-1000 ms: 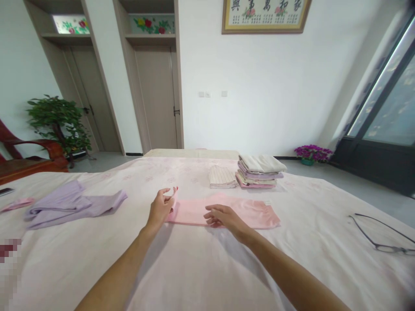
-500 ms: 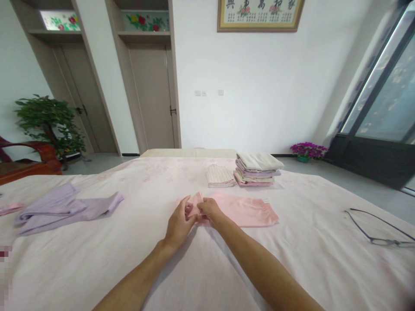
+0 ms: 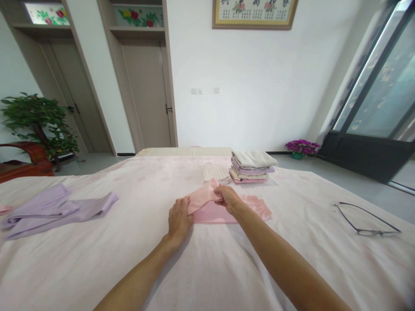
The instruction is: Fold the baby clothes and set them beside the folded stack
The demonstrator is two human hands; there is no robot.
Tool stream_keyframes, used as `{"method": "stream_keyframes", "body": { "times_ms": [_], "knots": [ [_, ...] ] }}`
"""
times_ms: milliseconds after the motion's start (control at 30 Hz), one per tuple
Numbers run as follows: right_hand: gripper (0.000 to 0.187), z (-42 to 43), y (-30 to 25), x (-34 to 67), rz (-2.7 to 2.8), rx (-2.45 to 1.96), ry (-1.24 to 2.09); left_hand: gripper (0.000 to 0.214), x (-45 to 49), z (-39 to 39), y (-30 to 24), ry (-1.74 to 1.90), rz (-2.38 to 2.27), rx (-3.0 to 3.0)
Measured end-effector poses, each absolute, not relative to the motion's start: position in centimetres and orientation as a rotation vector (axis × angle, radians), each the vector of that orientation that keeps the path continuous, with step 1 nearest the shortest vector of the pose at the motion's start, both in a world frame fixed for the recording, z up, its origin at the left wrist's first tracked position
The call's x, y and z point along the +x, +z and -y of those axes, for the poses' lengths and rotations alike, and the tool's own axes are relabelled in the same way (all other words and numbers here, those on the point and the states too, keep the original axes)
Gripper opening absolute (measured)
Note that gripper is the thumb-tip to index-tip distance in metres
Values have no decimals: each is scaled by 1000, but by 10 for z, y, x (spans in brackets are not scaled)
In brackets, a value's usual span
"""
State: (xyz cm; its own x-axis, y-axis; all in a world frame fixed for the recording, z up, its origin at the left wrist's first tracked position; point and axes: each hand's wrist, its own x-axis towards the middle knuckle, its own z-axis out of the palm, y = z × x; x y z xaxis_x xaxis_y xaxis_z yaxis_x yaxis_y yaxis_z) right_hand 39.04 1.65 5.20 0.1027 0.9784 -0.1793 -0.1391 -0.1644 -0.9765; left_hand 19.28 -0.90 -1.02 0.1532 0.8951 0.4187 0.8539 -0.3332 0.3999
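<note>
Pink pants lie folded lengthwise across the sheet in front of me, with a gathered elastic waistband and a small white tag at the right end. My right hand pinches the leg end, lifted and drawn over the middle of the pants. At the left fold my left hand is closed on the fabric, its fingers curled at the edge. Just behind the pants, a striped folded garment lies beside a stack of folded clothes, which has a white piece on top.
A pale pink sheet covers the wide surface. Lilac pants lie loosely folded at left, with a bit of pink cloth at the frame edge. Eyeglasses rest at right. A wooden armchair stands beyond the left side.
My right hand has carried the leg end of the pink pants up and to the right, folding it over. My left hand has settled at the fold. The view has shifted slightly right.
</note>
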Motion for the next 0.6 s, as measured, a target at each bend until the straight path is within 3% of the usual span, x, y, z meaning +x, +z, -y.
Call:
{"method": "stream_keyframes", "body": {
  "times_ms": [367,600],
  "knots": [
    [21,18,52,510,1012,-1444,975,62,231,14,-14,917,-1604,2529],
    [29,37,28,549,1235,-1742,639,36,237,14,-22,983,-1351,2710]
  ]
}}
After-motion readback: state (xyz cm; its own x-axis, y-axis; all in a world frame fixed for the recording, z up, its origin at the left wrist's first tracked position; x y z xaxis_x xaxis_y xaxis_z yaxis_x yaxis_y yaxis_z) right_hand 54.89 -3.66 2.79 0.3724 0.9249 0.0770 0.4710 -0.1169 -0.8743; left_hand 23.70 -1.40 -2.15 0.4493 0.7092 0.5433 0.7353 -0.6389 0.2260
